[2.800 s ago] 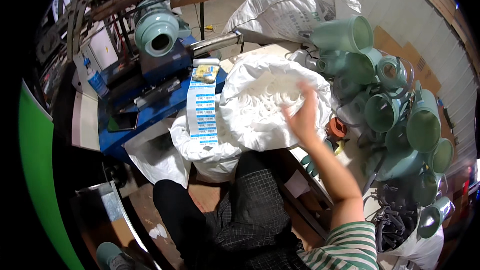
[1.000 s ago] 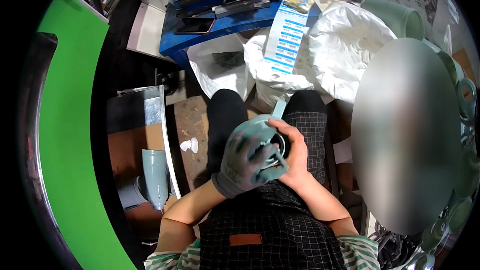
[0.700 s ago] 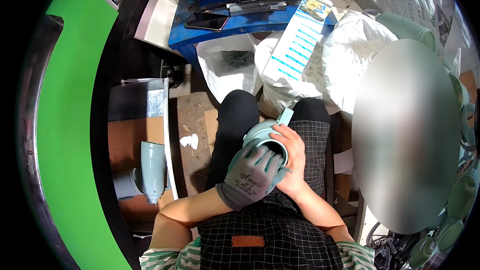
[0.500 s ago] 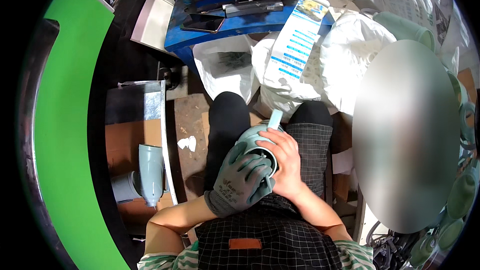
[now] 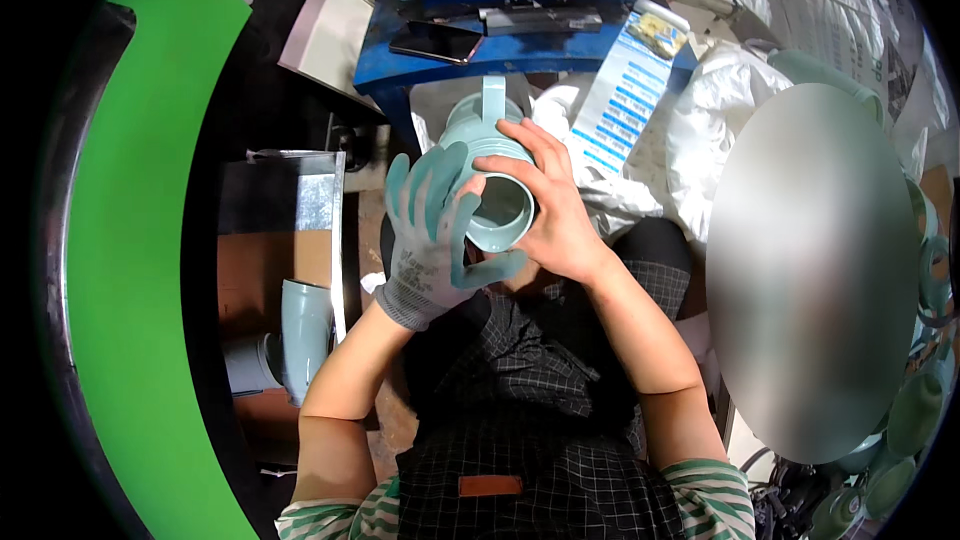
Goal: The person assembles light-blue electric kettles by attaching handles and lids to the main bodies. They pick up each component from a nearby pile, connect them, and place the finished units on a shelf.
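Observation:
A pale green tubular plastic part [image 5: 462, 121] is raised above my lap, its round open end facing me and a flat strip-like tab standing at its far end. My bare right hand [image 5: 553, 202] grips it from the right side, fingers spread across its top. My left hand [image 5: 425, 230], in a grey glove with green-coated fingers, is beside the left of the open end. Its fingers are stretched and spread apart, and the thumb reaches below the rim. Whether the glove touches the part I cannot tell.
To the left, a carton-lined bin [image 5: 262, 270] holds similar pale tubular parts [image 5: 306, 330], beside a green panel [image 5: 140, 270]. Ahead, a phone [image 5: 436, 42] lies on a blue table [image 5: 375, 60]. White bags [image 5: 722, 110] and a printed card [image 5: 630, 90] stand at its right. Pale green parts [image 5: 915, 405] crowd the far right.
The tubular part has risen and moved away from my body, with my right hand on it. My gloved left hand has come out of its opening and spread its fingers.

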The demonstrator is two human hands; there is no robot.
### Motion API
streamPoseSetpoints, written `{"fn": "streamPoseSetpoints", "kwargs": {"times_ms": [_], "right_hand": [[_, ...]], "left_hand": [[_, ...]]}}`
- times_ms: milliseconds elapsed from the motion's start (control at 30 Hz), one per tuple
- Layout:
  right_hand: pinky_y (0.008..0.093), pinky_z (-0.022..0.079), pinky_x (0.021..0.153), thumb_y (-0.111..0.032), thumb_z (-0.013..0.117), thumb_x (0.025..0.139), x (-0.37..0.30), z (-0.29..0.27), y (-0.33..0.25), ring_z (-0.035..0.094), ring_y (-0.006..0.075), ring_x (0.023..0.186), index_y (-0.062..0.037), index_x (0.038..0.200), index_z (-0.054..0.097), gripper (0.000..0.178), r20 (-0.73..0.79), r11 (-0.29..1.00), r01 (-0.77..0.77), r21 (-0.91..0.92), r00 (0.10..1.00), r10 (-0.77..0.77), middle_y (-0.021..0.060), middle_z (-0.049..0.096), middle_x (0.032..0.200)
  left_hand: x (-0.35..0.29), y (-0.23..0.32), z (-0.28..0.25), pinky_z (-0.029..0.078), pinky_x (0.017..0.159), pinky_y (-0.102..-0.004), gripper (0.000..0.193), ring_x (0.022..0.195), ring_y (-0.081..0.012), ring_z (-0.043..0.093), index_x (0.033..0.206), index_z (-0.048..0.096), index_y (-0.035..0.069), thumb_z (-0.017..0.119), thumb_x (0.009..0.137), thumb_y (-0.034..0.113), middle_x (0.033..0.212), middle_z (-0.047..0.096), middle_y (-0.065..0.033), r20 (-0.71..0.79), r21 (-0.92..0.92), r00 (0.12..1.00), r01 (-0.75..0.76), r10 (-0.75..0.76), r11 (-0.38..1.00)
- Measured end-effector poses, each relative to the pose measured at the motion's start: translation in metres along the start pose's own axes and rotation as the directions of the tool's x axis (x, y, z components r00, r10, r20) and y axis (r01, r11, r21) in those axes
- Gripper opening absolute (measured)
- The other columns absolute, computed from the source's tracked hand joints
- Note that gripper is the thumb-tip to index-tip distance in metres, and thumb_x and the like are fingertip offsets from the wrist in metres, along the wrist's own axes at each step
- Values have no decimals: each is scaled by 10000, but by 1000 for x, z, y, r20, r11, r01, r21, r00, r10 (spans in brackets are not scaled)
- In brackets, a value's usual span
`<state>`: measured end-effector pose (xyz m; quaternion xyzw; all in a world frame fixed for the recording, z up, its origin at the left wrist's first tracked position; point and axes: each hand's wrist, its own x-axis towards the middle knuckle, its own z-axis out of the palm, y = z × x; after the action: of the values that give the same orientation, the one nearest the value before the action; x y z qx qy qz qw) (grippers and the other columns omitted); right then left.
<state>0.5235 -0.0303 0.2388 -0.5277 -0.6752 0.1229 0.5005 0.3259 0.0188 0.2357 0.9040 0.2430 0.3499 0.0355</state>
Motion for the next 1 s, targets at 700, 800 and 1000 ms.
{"fn": "streamPoseSetpoints", "kwargs": {"times_ms": [700,800,1000], "right_hand": [[416,557,818,-64,748,777,-83,-211,169,620,291,989,-112,876,780,115,-330,494,-433,-754,900,286,43,686,999],[403,552,858,-88,772,803,-100,-217,176,635,294,1042,-99,940,788,138,-340,542,-384,-748,922,185,47,716,1081],[357,563,741,-86,692,970,-81,-206,65,711,226,791,-5,1060,754,136,-616,717,-642,-271,688,383,112,738,924]], "left_hand": [[-19,116,12,466,1086,-581,864,1307,-398,536,1435,540,126,895,737,492,1400,577,-151,178,-567,975,-7,131,823],[-20,109,13,464,1078,-554,894,1271,-386,541,1466,517,120,886,739,487,1404,557,-150,205,-447,970,-26,131,894],[-14,108,17,525,953,-485,939,1233,-376,559,1547,415,156,889,767,375,1345,548,-145,203,-658,976,73,83,750]]}}
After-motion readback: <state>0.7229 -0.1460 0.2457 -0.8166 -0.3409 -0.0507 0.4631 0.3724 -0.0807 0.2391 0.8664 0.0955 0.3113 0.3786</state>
